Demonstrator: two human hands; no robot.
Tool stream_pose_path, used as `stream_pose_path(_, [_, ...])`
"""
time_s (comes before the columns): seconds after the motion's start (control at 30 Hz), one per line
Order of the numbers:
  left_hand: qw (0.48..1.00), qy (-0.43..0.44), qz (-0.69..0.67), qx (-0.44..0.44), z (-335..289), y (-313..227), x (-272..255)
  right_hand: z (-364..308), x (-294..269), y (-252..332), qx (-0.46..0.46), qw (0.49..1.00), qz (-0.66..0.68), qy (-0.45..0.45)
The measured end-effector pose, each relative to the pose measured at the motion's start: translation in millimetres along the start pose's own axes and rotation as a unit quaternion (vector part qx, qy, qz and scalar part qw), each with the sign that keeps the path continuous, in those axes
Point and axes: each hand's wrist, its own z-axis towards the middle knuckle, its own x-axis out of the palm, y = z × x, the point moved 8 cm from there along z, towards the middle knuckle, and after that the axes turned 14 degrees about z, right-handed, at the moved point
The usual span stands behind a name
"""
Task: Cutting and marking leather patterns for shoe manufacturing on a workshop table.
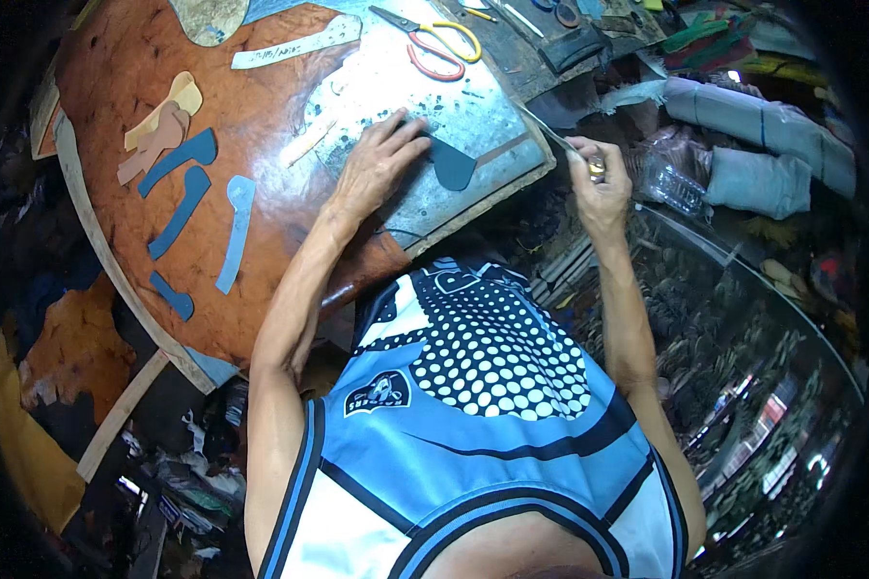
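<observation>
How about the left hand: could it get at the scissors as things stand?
Probably yes: nothing visible stands on the plate between the left hand and the scissors.

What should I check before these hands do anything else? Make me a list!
1. Left hand touching the dark piece: ok.
2. Right hand gripping the thin tool: ok.
3. Tool's tip away from the left hand: ok, they are well apart.
4. Only the dark piece on the metal sheet: not ok, the scissors lie there too.
5. Dark piece flat all over: cannot tell, the left hand hides some.
6. Tool sharp: cannot tell.
</observation>
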Motion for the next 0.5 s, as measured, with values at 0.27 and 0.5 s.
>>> stream_pose_path(0.27, [0.566,-0.046,-0.638,-0.519,-34,-11,27,-34,100,34,-0.29,0.92,-0.069,0.255])
stream_pose_path(0.5, [0.71,0.001,-0.447,-0.544,-34,21,37,-32,126,9,-0.255,0.888,-0.093,0.372])
